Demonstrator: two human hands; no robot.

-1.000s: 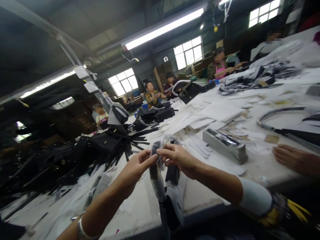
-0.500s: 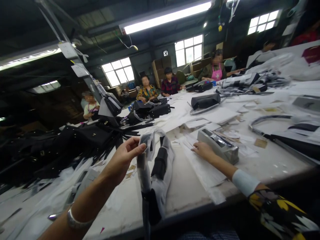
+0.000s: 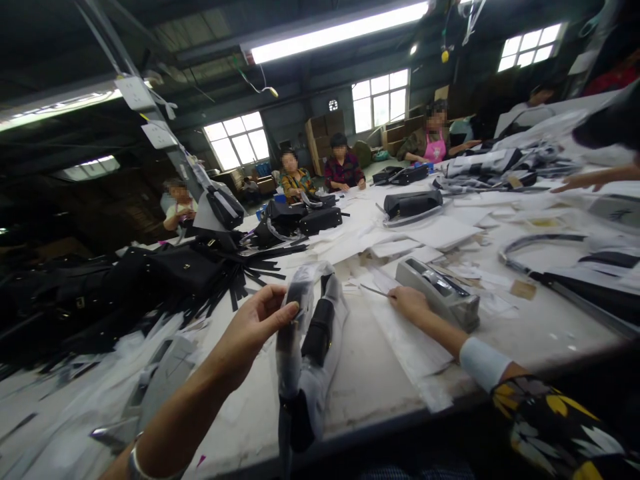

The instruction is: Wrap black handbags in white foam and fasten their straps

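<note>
My left hand (image 3: 263,323) pinches the plastic-wrapped handle (image 3: 299,288) of a black handbag (image 3: 320,327) between thumb and fingers. White wrapping covers much of the bag, whose lower end reaches the table's front edge. Farther right, my right hand (image 3: 409,303) is closed on a thin, dark, stick-like thing (image 3: 375,291) that points left; its exact kind is unclear. Below that hand lie white translucent sheets (image 3: 407,347). A grey tape dispenser (image 3: 440,297) stands just beyond my right wrist.
Black bags (image 3: 150,280) and loose straps are heaped at left, beside another tape dispenser (image 3: 163,380). A wrapped bag (image 3: 595,287) lies at right. Several people sit across the white table (image 3: 370,393); another person's hand (image 3: 590,180) reaches in from the right.
A thin dark stick-like thing now shows in my right hand. My left hand has shifted slightly right along with the handle. Another person's head and arm have entered at the right.
</note>
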